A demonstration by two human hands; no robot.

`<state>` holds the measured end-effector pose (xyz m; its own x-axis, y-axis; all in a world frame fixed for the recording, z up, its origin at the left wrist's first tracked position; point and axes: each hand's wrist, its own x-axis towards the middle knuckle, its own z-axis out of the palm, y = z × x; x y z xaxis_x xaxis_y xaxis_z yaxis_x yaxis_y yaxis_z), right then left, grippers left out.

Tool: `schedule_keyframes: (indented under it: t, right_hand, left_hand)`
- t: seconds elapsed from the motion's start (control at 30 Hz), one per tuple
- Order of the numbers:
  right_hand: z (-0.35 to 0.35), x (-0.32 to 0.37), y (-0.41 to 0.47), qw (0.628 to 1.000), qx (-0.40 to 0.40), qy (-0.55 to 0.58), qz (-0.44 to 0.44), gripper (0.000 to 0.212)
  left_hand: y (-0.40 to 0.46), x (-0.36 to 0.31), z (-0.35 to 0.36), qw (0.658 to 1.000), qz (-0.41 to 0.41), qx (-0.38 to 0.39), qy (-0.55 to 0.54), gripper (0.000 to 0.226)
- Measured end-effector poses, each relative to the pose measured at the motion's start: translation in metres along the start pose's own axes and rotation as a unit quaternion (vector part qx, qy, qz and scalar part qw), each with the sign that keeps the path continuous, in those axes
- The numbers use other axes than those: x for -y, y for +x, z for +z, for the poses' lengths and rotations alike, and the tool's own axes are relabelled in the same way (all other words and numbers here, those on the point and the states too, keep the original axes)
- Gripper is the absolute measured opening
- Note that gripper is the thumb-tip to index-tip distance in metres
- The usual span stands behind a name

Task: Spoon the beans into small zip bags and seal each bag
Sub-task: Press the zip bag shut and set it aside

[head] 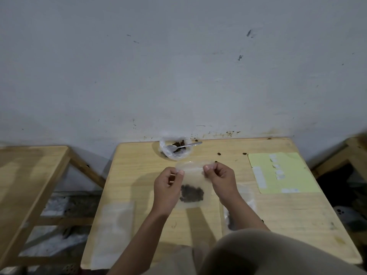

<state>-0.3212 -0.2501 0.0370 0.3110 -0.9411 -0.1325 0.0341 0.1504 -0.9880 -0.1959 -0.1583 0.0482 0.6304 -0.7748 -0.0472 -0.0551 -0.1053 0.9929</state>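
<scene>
- The left hand (pixel 168 180) and right hand (pixel 219 176) each pinch the top strip of a small clear plastic zip bag (pixel 193 175) between thumb and curled fingers, one hand at each end of its mouth, holding it up over the middle of the pale wooden bench (pixel 278 215).
- A dark clump of beans (pixel 191 193) sits in the bottom of that bag, so filling looks done for this one; the pinching at the strip suggests sealing is the step in hand, though I cannot tell whether the zip is closed yet.
- Near the bench's far edge, a crumpled clear plastic bag of beans (pixel 175 149) lies open with a metal spoon (pixel 186 146) resting in it; some beans remain there.
- By the near right part of the bench, partly hidden under the right forearm, lies another clear bag with dark contents (pixel 228 221), probably one already filled.
- At the near left corner lie flat clear empty bags (pixel 114 225), so more filling likely remains.
- A few loose beans (pixel 219 153) are scattered toward the far right edge, near a pale yellow sheet (pixel 282 173).
</scene>
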Motion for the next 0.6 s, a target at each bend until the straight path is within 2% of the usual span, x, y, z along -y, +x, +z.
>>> schedule_keyframes:
  t: [0.13, 0.2, 0.43, 0.6]
  right_hand:
    - [-0.009, 0.007, 0.004, 1.0, -0.001, 0.013, 0.012, 0.019]
    - [-0.013, 0.01, 0.006, 1.0, 0.006, 0.014, 0.011, 0.019]
    - [-0.022, 0.021, 0.014, 0.999, 0.035, 0.039, 0.007, 0.01]
    - [-0.025, 0.024, 0.021, 0.996, 0.035, 0.076, 0.017, 0.016]
  left_hand:
    - [0.004, -0.002, 0.006, 0.998, -0.029, 0.033, -0.04, 0.016]
    - [0.008, -0.003, 0.01, 0.998, -0.032, 0.045, -0.04, 0.022]
    - [0.021, -0.008, 0.029, 0.999, -0.003, 0.023, -0.025, 0.025]
    - [0.025, -0.012, 0.039, 0.999, -0.004, 0.04, -0.026, 0.018]
